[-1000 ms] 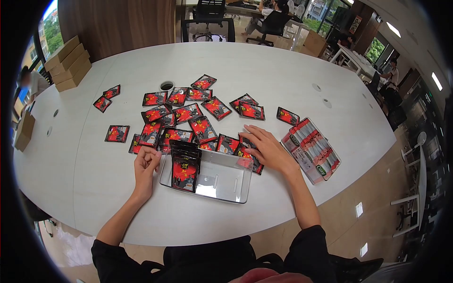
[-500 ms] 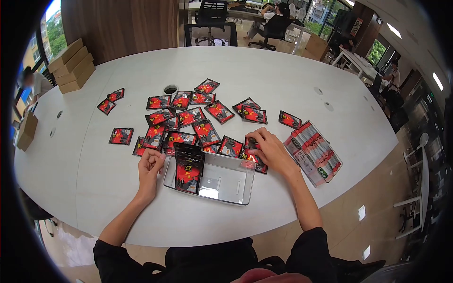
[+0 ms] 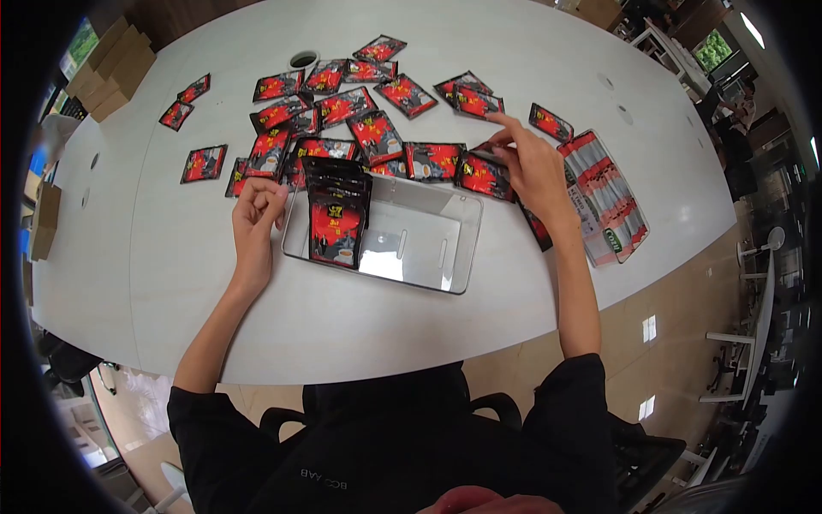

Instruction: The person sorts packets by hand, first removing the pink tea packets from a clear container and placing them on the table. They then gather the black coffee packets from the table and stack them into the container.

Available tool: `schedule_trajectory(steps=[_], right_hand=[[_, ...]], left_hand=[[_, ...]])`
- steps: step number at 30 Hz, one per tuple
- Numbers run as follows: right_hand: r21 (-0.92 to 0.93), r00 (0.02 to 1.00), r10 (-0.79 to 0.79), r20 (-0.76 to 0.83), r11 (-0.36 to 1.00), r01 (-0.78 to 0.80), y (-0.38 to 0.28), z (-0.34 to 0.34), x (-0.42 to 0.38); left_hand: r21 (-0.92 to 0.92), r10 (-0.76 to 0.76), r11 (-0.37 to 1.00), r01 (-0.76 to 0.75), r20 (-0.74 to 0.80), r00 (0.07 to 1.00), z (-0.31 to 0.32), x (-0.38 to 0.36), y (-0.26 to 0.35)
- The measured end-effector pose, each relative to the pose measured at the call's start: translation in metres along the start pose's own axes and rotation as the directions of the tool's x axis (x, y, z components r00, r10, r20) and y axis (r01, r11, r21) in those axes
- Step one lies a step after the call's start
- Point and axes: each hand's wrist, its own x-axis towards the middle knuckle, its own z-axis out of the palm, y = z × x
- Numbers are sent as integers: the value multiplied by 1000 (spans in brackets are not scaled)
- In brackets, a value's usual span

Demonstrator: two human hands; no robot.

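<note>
Near edge of a white table (image 3: 342, 338), person seated in black sleeves. Transparent box (image 3: 421, 247) sits directly before them, slightly skewed. Red-and-black sachets (image 3: 334, 230) stand in a row, front to back, at its left end; the slotted base shows to their right.

Left hand (image 3: 255, 212) is at the box's left rim. Fingers curled inward, thumb close to the fingertips; cannot tell whether they grip the rim or only rest by it.

Right hand (image 3: 538, 171) is beyond the box's right corner, over a flat sachet (image 3: 481, 176). Index finger extended, thumb and other fingers partly closed around a dark edge; cannot tell if a sachet is pinched there. Another sachet (image 3: 536, 228) lies partly hidden below the wrist.

Loose sachets (image 3: 344, 106) lie overlapping beyond the box, a pair and a single farther left. Right of the right hand: second box (image 3: 623, 218) of stick packs, marked Cozy, tilted on the table. Cardboard boxes (image 3: 124, 79) stacked at far left.
</note>
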Motion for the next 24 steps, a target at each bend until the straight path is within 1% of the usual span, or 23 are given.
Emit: schedule_trajectory(steps=[1,3,4,6,7,9,10,12,13,15,17,19,20,22,24], right_hand=[[-1,1000,6,1,1000,-6,0,-1,0],[-75,997,-30,-77,997,24,6,1,-1],[-69,997,-24,-70,997,20,6,1,0],[-59,989,-33,-146,998,24,5,-1,1],[-56,989,-31,-144,998,23,4,-2,1],[-66,975,-68,-211,996,55,2,-4,2],[-66,975,-67,-211,996,54,-1,-6,2],[136,983,99,-153,988,-79,-6,-6,1],[135,983,98,-155,988,-77,-7,-5,1],[314,988,121,-97,946,-85,-6,1,1],[324,988,131,-76,941,-100,-4,3,0],[451,969,240,-55,872,-191,-6,3,1],[449,969,239,-57,873,-189,0,4,2],[378,990,97,-99,924,-52,12,6,2],[348,985,130,-110,934,-84,7,4,0]], left_hand=[[13,22,1000,-23,16,1000,-1,0,0],[15,0,1000,0,11,1000,0,-1,0],[14,4,1000,-4,16,1000,0,-1,0],[23,8,1000,-8,22,1000,-1,-1,-1],[25,5,1000,-5,21,1000,-1,-1,0],[7,8,1000,-8,10,1000,0,-1,2],[8,8,1000,-8,11,1000,0,-1,2],[2,9,1000,-9,8,1000,0,-1,1],[2,11,1000,-11,8,1000,0,-1,0],[16,-2,1000,2,29,1000,0,-2,0],[17,-3,1000,2,29,1000,0,-2,1],[14,-1,1000,1,24,1000,0,-2,1],[11,0,1000,0,14,1000,0,-2,2],[5,-1,1000,1,8,1000,1,-2,2],[15,-1,1000,1,0,1000,1,-2,2]])
